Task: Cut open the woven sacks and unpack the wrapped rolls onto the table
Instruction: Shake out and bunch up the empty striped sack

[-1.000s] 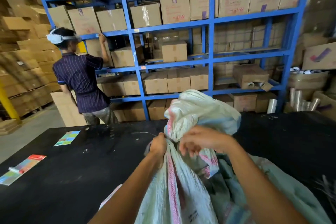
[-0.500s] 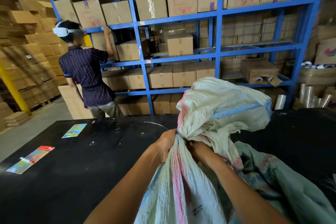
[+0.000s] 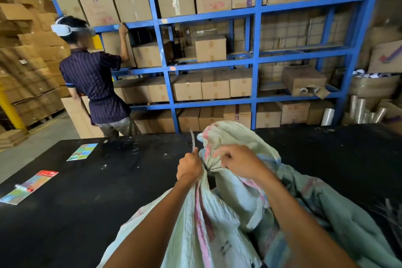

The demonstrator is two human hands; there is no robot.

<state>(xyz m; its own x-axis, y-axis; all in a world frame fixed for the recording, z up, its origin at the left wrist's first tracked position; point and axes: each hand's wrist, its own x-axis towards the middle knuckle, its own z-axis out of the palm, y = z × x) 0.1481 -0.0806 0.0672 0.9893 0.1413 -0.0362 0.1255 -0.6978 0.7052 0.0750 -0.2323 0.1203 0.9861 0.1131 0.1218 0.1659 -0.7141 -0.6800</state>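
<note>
A pale green woven sack (image 3: 219, 230) with pink stripes stands against the near edge of the black table (image 3: 87, 198), its neck bunched and tied. My left hand (image 3: 189, 166) grips a thin strip of tie (image 3: 192, 140) that sticks up from the neck. On the other side of the knot, my right hand (image 3: 241, 161) pinches the gathered sack cloth. The loose top of the sack (image 3: 237, 137) flops over behind my right hand. A second, bluish sack (image 3: 339, 220) lies crumpled to the right. No wrapped rolls show.
Two colourful printed cards (image 3: 28, 187) (image 3: 82, 152) lie on the table's left part. Beyond the table a person (image 3: 95, 85) in a striped shirt reaches into blue shelving (image 3: 256, 54) full of cardboard boxes. Clear film rolls (image 3: 361, 111) stand at the right.
The sack's loose top has dropped lower and folded back. My left hand has pulled the tie strip up from the neck, and my right hand has shifted on top of the bunched cloth.
</note>
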